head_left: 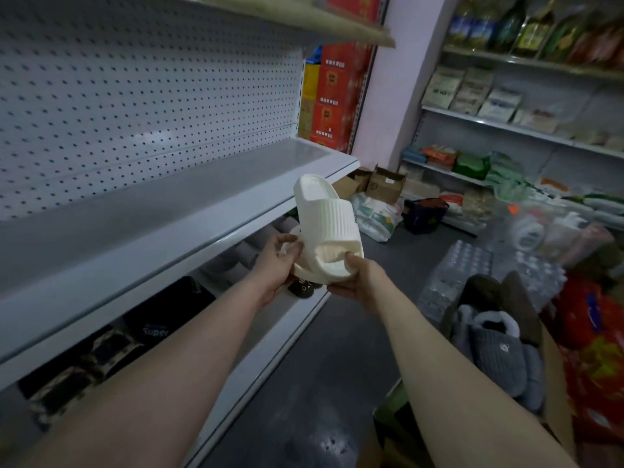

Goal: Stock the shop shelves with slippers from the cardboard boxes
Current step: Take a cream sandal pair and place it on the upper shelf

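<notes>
Both my hands grasp one white slipper (324, 217) before the shelf (169, 211) edge: left hand (280, 261) curled round its side, right hand (358, 278) thumb in the toe opening. Its long axis runs heel at 11 o'clock, toe at 5. At 8 o'clock, a black slipper (158, 319) reads "Super".

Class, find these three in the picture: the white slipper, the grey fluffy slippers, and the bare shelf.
white slipper (326, 217), head view, on its ribbed strap.
grey fluffy slippers (501, 361), head view, on a knitted upper.
bare shelf (141, 228), head view, on its top surface.
</notes>
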`<state>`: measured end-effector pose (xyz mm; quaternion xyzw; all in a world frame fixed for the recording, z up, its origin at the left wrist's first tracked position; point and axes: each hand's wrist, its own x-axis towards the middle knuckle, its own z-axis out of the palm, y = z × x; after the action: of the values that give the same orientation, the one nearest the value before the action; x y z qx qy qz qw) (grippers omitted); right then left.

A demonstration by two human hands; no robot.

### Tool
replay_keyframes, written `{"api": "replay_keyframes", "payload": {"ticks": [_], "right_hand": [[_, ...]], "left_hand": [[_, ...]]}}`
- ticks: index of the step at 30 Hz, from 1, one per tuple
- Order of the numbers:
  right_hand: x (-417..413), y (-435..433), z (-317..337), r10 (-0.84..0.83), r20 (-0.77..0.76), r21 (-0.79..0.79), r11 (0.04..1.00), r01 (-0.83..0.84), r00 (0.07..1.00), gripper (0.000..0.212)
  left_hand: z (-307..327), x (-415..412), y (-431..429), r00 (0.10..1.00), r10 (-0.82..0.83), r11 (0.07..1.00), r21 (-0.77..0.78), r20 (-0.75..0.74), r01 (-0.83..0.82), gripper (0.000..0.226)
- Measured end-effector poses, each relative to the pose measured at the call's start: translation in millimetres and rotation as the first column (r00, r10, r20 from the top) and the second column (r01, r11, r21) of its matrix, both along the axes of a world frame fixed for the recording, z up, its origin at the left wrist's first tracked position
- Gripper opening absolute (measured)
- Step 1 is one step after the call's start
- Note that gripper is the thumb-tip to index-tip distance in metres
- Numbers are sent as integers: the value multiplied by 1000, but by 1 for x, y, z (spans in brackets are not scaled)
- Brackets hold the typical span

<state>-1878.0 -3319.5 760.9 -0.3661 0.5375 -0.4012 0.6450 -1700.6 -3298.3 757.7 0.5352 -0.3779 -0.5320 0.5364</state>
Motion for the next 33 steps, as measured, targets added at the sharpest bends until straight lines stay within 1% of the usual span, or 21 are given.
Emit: {"api": "replay_keyframes", "payload": {"ticks": [1, 3, 6, 10, 13, 15, 17, 19, 20, 22, 24, 29, 33], "right_hand": [[6, -6, 1, -2, 6, -6, 1000, 2, 1000, 35], [16, -18, 5, -20, 29, -17, 1000, 20, 999, 36], [21, -40, 10, -100, 57, -32, 994, 102, 993, 34], [12, -79, 22, -244, 85, -11, 969, 246, 966, 21], [1, -114, 25, -269, 38, -13, 963, 269, 962, 21], [-6, -142, 24, -258, 8, -51, 965, 258, 966, 22], [-12, -172, 21, -240, 21, -75, 968, 241, 971, 20], [-19, -207, 19, -205, 28, -91, 974, 207, 978, 25], [-22, -225, 18, -183, 21, -101, 978, 184, 983, 29], [-31, -265, 21, -138, -11, -114, 984, 136, 990, 35], [-42, -306, 26, -89, -45, -103, 991, 84, 995, 36], [-63, -397, 37, -36, -97, -70, 997, 30, 995, 36], [-68, -456, 36, -24, -122, -58, 998, 17, 992, 37]], "left_hand": [[-1, 7, -8, 1000, 7, 1000, 13, 17, -7, 25], [-1, 16, -24, 999, 15, 999, 28, 40, -16, 34], [-1, 20, -45, 996, 78, 997, 19, 47, -79, 43], [-4, 23, -80, 987, 146, 989, 17, 69, -147, 49], [-2, 24, -108, 970, 226, 973, 26, 92, -229, 53], [0, 24, -129, 963, 258, 966, -12, 81, -258, 54], [2, 25, -154, 952, 281, 960, -41, 118, -279, 52], [6, 26, -185, 934, 331, 944, -64, 137, -325, 49], [8, 25, -203, 928, 354, 935, -69, 121, -347, 47], [3, 24, -244, 925, 375, 927, -31, 63, -373, 44], [3, 16, -283, 919, 392, 920, 9, 32, -393, 45], [7, -13, -360, 874, 483, 875, -17, 51, -483, 41], [1, -25, -414, 863, 500, 865, 12, 66, -502, 42]]}}
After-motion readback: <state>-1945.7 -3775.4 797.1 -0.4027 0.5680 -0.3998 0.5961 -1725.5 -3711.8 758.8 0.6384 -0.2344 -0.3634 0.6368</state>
